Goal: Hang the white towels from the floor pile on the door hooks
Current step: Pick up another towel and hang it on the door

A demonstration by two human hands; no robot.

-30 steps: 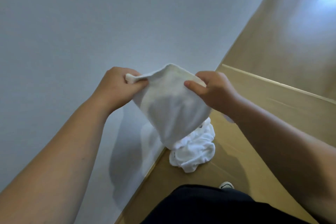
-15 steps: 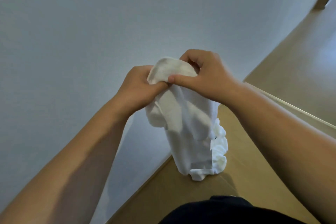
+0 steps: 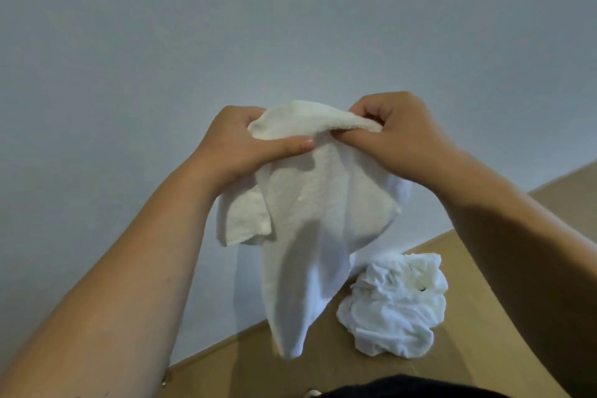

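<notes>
At frame centre, left hand [image 3: 240,144] and right hand [image 3: 400,136] pinch white towel [image 3: 310,220] by its top edge; loosening fingers would likely drop it onto floor pile [image 3: 395,304].

One towel up in my hands, the rest in a heap on the floor.
I'm holding the white towel [image 3: 310,220] by its bunched top edge, the rest drooping to a narrow tip, one corner flopped out on the left. The towel pile [image 3: 395,305] sits crumpled on the tan floor, lower right, just beside the hanging tip.
</notes>
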